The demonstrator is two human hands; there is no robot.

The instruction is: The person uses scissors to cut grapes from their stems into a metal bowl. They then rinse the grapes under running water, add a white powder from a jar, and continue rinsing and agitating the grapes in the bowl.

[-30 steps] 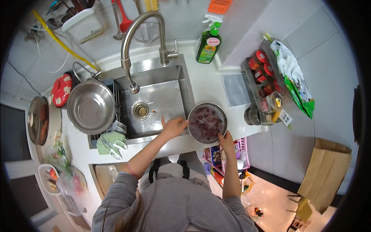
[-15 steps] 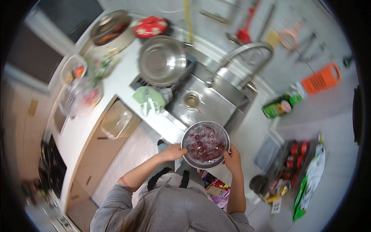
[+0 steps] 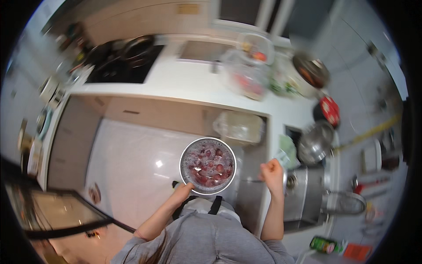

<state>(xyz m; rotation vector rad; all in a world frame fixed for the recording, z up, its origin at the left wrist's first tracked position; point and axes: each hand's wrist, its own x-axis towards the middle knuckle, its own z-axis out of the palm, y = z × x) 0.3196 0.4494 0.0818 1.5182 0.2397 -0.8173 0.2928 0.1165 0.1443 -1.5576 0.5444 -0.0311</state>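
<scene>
Held out in front of my body is a round metal bowl (image 3: 181,169) of foamy water with several dark red, grape-like fruits (image 3: 211,179) in it. My left hand (image 3: 182,192) grips the bowl's lower left rim, its thumb near the edge. Off to the right, apart from the bowl, my right hand (image 3: 272,171) is raised by the counter edge near the sink. Its fingers are curled in, slightly blurred, and nothing shows in them. A green cloth (image 3: 286,149) lies just beyond that hand.
Along the right runs the steel sink (image 3: 303,198) with its faucet (image 3: 347,202) and a steel pan (image 3: 315,143). A white counter (image 3: 176,90) stretches across the far side, with a stove (image 3: 127,66) and plastic bags (image 3: 246,79). A plastic bin (image 3: 241,125) hangs below the counter; a dark-framed glass panel (image 3: 61,207) stands at left.
My view and body have turned left, away from the sink, and the bowl has come along over the floor. My right hand has let go of the bowl; my left still grips it.
</scene>
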